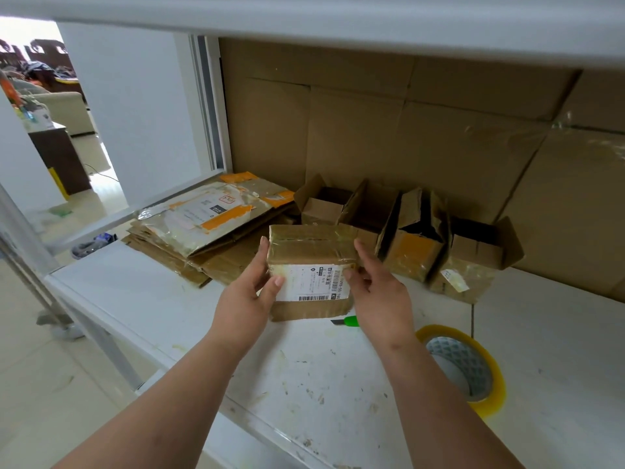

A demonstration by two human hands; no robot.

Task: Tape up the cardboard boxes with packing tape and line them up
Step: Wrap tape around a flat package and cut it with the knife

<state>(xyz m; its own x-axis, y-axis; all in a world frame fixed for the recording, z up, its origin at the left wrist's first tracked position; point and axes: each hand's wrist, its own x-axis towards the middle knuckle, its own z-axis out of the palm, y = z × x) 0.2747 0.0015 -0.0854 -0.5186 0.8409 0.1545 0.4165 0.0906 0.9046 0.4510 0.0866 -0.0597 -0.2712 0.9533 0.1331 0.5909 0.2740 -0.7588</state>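
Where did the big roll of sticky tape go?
The tape roll lies flat on the white table at lower right, just beside the right forearm, near the green-handled cutter.

The green-handled knife (348, 321) at about five o'clock from the taped box (311, 252) shows only its handle end and a dark tip, the rest hidden behind that box and the right hand (378, 292). The print on the box's white label (313, 282) is too small to read, and the left hand (248, 296) covers the label's left edge. At four o'clock the tape roll (468, 367) is partly hidden by the right forearm, and the insides of the open boxes (419, 231) at one o'clock are too dark to make out.
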